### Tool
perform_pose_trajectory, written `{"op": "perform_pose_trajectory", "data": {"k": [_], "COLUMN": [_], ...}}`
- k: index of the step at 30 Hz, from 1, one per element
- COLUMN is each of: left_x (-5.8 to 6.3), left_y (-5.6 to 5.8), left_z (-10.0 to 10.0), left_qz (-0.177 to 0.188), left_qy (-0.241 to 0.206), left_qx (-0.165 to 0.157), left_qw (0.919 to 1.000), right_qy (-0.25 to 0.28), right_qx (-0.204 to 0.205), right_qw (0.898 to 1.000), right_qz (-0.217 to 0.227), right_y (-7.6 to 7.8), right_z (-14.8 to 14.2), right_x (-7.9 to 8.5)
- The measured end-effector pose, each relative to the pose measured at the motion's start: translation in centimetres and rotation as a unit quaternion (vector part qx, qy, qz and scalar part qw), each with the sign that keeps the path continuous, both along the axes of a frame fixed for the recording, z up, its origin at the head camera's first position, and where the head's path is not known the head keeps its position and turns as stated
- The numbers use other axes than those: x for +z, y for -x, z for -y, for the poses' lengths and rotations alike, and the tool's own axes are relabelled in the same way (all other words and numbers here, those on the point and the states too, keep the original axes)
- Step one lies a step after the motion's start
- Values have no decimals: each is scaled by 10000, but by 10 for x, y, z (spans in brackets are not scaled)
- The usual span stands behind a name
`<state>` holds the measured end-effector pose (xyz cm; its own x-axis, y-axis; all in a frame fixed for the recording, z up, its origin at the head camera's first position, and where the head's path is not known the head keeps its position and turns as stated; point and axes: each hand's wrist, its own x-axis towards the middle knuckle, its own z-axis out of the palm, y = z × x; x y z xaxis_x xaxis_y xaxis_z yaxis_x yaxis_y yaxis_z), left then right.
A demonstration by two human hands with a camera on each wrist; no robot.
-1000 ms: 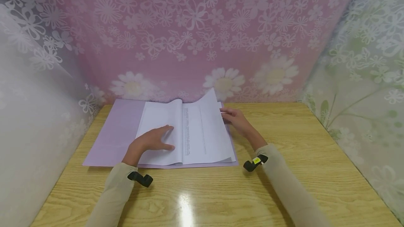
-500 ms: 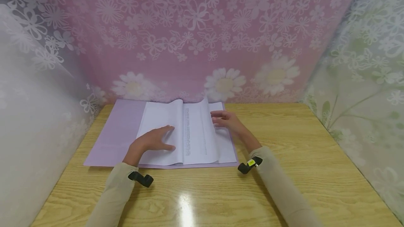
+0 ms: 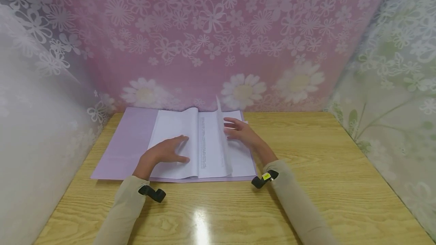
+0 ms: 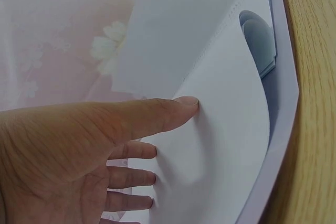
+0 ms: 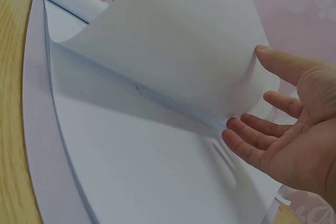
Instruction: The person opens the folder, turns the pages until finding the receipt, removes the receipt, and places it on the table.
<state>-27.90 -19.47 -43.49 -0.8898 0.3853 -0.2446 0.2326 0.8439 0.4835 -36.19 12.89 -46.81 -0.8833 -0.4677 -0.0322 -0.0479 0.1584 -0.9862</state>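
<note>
A light purple folder (image 3: 126, 143) lies spread out, with white pages inside. My left hand (image 3: 162, 151) rests on the curved left-hand pages (image 3: 173, 124), thumb and fingertips spread against the paper in the left wrist view. On the right side, a printed sheet (image 3: 212, 143) stands raised and bends leftward. Behind its free edge is my right hand (image 3: 242, 133), fingers loosely extended. In the right wrist view its thumb touches the lifted sheet (image 5: 168, 35) near the edge, and its fingertips meet the back. Beneath lies a blank-looking white page (image 5: 126, 150).
The folder sits toward the back of a wood-grain table (image 3: 306, 154). A pink flowered backdrop (image 3: 218, 41) rises just behind it, with pale panels on both sides. Each sleeved wrist wears a black camera mount (image 3: 152, 193).
My right hand has moved left, pushing the sheet from nearly flat to a steep upright curl and uncovering more of the page below. The left hand has stayed in place.
</note>
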Motion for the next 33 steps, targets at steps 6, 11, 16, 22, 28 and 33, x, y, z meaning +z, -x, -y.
{"op": "perform_pose_trajectory", "data": {"k": [6, 11, 16, 22, 28, 33], "left_x": [4, 7, 8, 9, 12, 15], "left_y": [-2, -3, -4, -4, -6, -7], "left_z": [0, -1, -4, -5, -5, -7], "left_qz": [-104, -307, -440, -602, -807, -1005], "left_qy": [-41, -25, 40, 69, 42, -43], "left_qx": [-79, -147, -94, -17, -39, -132], "left_qw": [9999, 9994, 9990, 9982, 9967, 9948], "right_qy": [122, 40, 57, -52, -80, -140], "right_qx": [150, 118, 154, 244, 293, 296], "right_qw": [9998, 9999, 9999, 9996, 9994, 9993], "right_qz": [-25, -28, -20, -101, -140, -184], "right_y": [0, -3, -5, -6, -7, -8], "right_z": [6, 11, 15, 17, 21, 25], "right_x": [0, 0, -1, -1, 1, -1]}}
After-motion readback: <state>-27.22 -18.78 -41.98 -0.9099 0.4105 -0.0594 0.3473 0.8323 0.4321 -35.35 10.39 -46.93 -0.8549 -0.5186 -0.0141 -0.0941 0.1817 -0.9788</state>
